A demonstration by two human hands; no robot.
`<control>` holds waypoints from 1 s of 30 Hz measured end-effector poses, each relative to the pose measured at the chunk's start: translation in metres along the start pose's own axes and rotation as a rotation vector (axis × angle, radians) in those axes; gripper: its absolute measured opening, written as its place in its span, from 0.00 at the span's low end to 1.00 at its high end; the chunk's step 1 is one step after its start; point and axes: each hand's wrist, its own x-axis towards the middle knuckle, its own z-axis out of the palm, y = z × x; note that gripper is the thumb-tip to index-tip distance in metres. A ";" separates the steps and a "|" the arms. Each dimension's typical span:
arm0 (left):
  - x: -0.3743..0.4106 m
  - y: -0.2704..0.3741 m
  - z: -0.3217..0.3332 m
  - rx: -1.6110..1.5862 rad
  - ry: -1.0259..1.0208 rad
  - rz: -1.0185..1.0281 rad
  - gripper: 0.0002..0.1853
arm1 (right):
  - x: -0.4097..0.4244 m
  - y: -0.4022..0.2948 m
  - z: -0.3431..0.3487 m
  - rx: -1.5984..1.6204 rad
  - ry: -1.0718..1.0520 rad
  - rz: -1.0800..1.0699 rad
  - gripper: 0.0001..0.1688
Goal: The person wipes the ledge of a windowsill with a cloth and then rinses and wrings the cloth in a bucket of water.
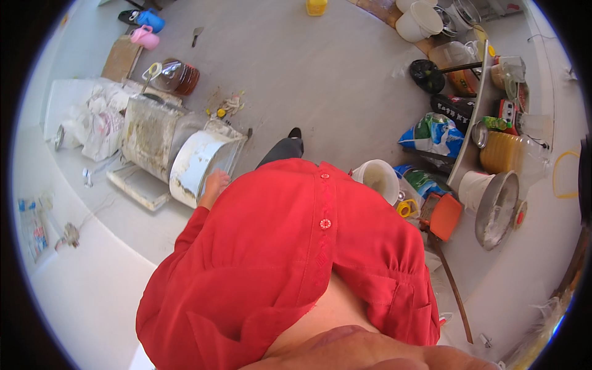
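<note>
My left hand (216,184) is at the mouth of a worn white metal drum (189,169), close to its rim. The fingers are partly curled, and whether they grip the rim cannot be made out. The drum belongs to a stained, rusty machine (150,136), which looks like a dough mixer, with a pale frame (138,189) at its base. My right hand is out of view, hidden beyond the red shirt (277,231). On the right side of my body, a white plastic bucket (391,178) stands with some pale residue inside.
A large jug of brown liquid (178,76) and scattered scraps (229,107) lie beyond the machine. White plastic bags (99,125) are by the left wall. At right, a shelf board (471,115) carries a metal basin (497,210); an orange dustpan (441,215) is below.
</note>
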 end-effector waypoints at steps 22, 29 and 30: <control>0.182 0.447 0.164 -0.086 0.143 0.019 0.26 | 0.138 -0.266 0.212 0.151 0.016 0.049 0.26; 0.230 0.371 0.122 -0.019 0.351 -0.214 0.27 | 0.186 -0.370 0.302 0.177 -0.027 0.070 0.26; 0.235 0.374 0.124 0.017 0.346 -0.270 0.27 | 0.191 -0.384 0.323 0.188 0.029 -0.006 0.27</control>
